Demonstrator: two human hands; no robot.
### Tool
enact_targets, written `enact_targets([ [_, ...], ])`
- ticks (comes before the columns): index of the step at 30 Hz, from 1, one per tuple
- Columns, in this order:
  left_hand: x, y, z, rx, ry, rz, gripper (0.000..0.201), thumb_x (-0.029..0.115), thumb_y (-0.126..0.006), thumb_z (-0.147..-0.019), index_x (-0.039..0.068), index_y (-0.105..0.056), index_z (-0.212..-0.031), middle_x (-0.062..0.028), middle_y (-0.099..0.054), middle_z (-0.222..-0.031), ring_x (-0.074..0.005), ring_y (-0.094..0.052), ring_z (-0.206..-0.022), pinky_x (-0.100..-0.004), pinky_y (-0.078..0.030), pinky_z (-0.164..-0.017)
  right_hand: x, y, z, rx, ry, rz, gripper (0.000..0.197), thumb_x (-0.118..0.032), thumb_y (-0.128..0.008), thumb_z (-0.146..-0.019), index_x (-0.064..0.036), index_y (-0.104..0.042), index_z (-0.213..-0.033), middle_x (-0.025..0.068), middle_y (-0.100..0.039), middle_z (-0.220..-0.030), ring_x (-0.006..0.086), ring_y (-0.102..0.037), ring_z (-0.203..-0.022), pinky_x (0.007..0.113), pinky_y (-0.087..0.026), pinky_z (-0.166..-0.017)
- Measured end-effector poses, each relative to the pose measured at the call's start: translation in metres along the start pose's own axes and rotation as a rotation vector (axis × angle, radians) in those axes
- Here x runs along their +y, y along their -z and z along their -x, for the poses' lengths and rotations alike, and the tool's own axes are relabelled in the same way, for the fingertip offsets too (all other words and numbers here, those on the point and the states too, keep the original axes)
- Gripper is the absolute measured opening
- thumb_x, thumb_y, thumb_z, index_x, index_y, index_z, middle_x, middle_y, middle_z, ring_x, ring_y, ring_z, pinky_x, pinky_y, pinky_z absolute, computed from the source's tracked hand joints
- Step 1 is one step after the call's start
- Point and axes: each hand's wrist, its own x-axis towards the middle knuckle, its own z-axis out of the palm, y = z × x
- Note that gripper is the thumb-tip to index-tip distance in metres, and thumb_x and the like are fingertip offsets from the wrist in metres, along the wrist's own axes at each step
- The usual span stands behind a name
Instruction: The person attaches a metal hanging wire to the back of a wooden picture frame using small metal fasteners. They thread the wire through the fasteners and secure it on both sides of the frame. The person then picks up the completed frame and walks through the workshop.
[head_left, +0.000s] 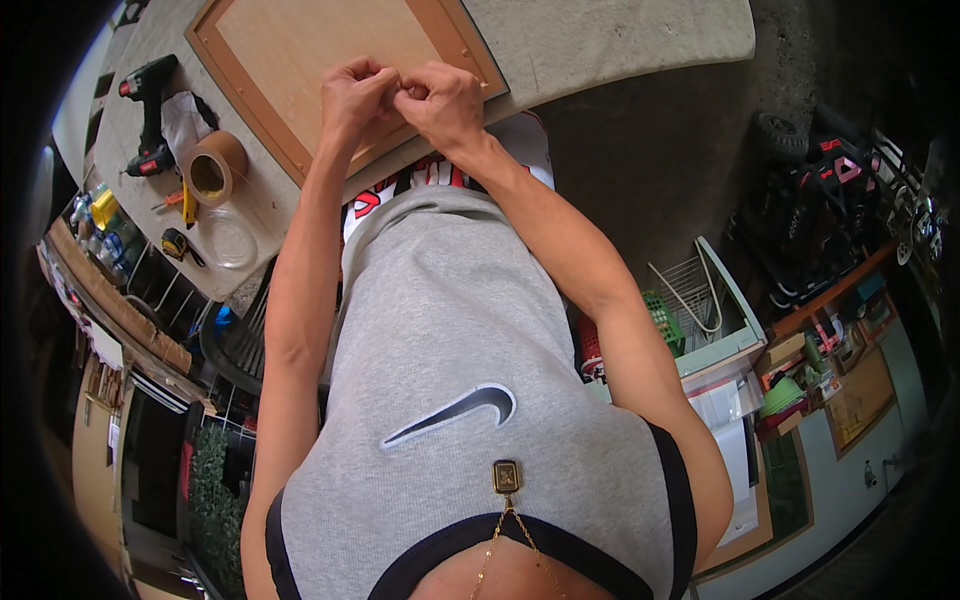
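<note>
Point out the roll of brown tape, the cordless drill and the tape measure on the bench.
roll of brown tape (222, 157), head view, on its outer brown band.
cordless drill (150, 100), head view, on its black handle.
tape measure (174, 243), head view, on its yellow and black case.

Workshop or garage: a cloth-covered workbench (610, 40) with a framed wooden panel (330, 50) right under the two hands pinched together above it. Left of the hands sit a cordless drill (150, 110), a roll of brown tape (213, 165), a clear tape roll (228, 238) and a tape measure (175, 243). Bare concrete floor (650, 150) to the right of the hands, with a parked ride-on toy car (830, 200) and cluttered shelves (830, 350) further out.
</note>
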Motion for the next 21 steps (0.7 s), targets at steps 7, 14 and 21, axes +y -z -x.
enact_targets([
  [7,0.0005,0.0016,-0.0006,-0.022,0.020,0.033,0.011,0.008,-0.065,-0.079,0.000,-0.063,-0.071,-0.0028,-0.059,-0.058,-0.0074,-0.053,-0.046,-0.0216,-0.044,-0.041,-0.0016,0.0015,-0.0026,-0.039,-0.043,0.000,0.012,-0.017,-0.066,-0.066,-0.0068,-0.069,-0.071,0.0107,-0.065,-0.072,0.0297,-0.064,-0.066,0.040,-0.051,-0.060],
  [14,0.0001,0.0039,-0.0017,-0.048,0.018,0.028,0.012,0.008,-0.065,-0.079,0.001,-0.062,-0.071,-0.0023,-0.058,-0.058,-0.0073,-0.052,-0.046,-0.0217,-0.043,-0.041,-0.0020,0.0005,-0.0042,-0.057,-0.052,0.030,0.013,-0.018,-0.066,-0.068,-0.0059,-0.070,-0.072,0.0120,-0.066,-0.075,0.0309,-0.065,-0.069,0.041,-0.052,-0.062],
  [21,0.0008,0.0054,-0.0009,-0.066,0.013,0.040,0.011,0.008,-0.065,-0.079,0.001,-0.062,-0.071,-0.0026,-0.058,-0.058,-0.0068,-0.051,-0.046,-0.0216,-0.043,-0.041,-0.0039,0.0002,-0.0078,-0.095,-0.053,0.094,0.015,-0.018,-0.067,-0.069,-0.0049,-0.070,-0.074,0.0125,-0.067,-0.074,0.0304,-0.066,-0.069,0.039,-0.052,-0.064],
])
